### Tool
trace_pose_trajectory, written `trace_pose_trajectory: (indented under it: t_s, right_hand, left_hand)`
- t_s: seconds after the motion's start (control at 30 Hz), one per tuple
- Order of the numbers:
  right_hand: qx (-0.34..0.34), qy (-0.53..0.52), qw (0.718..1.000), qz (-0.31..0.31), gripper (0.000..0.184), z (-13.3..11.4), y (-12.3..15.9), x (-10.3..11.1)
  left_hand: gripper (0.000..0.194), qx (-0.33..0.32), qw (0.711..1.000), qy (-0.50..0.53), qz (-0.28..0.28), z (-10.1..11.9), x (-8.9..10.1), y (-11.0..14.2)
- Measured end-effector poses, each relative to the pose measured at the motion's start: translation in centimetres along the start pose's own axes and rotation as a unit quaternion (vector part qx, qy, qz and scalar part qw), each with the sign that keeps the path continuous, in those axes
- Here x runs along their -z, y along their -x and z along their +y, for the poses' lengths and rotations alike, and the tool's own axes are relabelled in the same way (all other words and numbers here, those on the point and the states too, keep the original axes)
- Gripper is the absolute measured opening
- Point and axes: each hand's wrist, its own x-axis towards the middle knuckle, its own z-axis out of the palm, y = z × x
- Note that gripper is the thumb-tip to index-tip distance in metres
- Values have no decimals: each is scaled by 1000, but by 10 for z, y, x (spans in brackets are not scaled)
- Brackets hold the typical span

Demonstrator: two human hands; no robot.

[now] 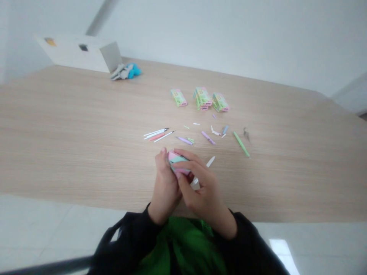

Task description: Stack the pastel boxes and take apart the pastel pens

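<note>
A small pink and mint-green cardboard box sits between my two hands, above the near part of the table. My left hand is closed round its left side, with the thumb pointing up. From the right, my right hand grips the box with thumb and fingers at its side and end. Fingers cover much of the box. A white pointed strip shows just beyond my right hand; a clear piece shows under it, too blurred to name.
Ahead lie slim white sticks with dark tips, a salmon stick, purple pen-like pieces, small scraps and a green pen. Several similar boxes stand farther back. Grey and blue gloves lie by a white panel.
</note>
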Motion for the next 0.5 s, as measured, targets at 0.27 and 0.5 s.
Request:
trace_pose_trajectory:
  t_s: [0.27,0.5]
  right_hand:
    - [-38,-53,992,-104,38,-5,-5,18]
    - [-104,-113,988,-12,29,-1,-4,14]
  left_hand:
    - [75,-93,996,-13,15,-4,10,-3]
    - [53,-125,991,-45,12,-4,13,-11]
